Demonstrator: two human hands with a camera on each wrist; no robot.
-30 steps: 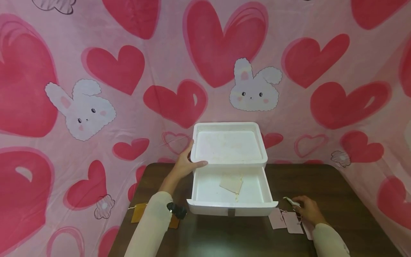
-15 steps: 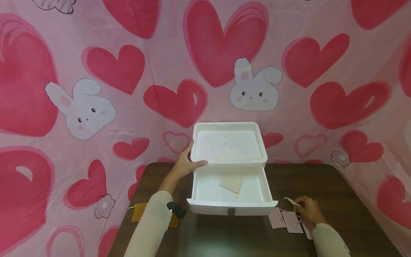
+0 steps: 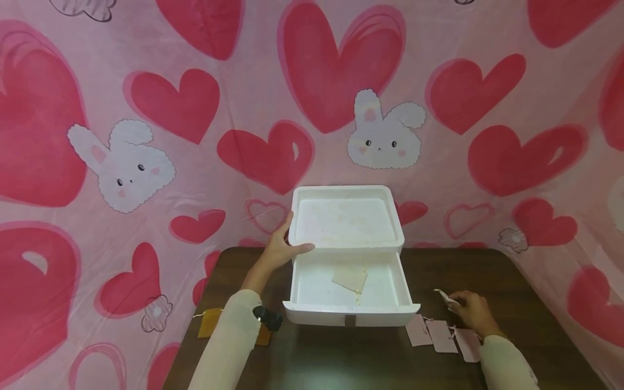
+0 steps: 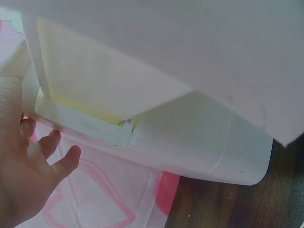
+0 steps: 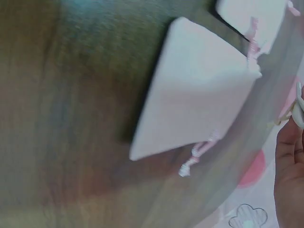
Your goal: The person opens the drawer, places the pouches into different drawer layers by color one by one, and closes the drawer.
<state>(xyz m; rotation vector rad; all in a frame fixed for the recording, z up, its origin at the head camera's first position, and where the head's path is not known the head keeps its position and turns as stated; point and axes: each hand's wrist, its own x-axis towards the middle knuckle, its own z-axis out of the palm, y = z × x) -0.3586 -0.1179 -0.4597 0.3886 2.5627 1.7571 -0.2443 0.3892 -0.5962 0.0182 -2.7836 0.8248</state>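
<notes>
My left hand [image 3: 281,249] rests at the near left corner of a white drawer unit [image 3: 400,230], thumb on the front rim and a finger along its side. In the left wrist view its other fingers [image 4: 50,142] are loosely bent, away from the unit. A beige drawstring pouch [image 3: 348,276] lies in the pulled-out drawer [image 3: 322,310]. My right hand [image 3: 473,311] pinches a pale drawstring pouch [image 3: 447,299] with a cream cord, above the table to the right. Just below this hand lie several pink drawstring pouches [image 3: 442,337]; one pink pouch [image 5: 194,90] fills the middle of the right wrist view.
Mustard-yellow pouches [image 3: 209,323] lie at the table's left, partly behind my left sleeve [image 3: 229,336]. The dark wooden table [image 3: 336,357] meets a pink heart-and-bunny cloth [image 3: 331,157] at its back. The drawer front juts out toward me.
My right hand has lifted the pale pouch slightly up and to the right, uncovering more of the rightmost pink pouch. My left hand and the drawer stay in place.
</notes>
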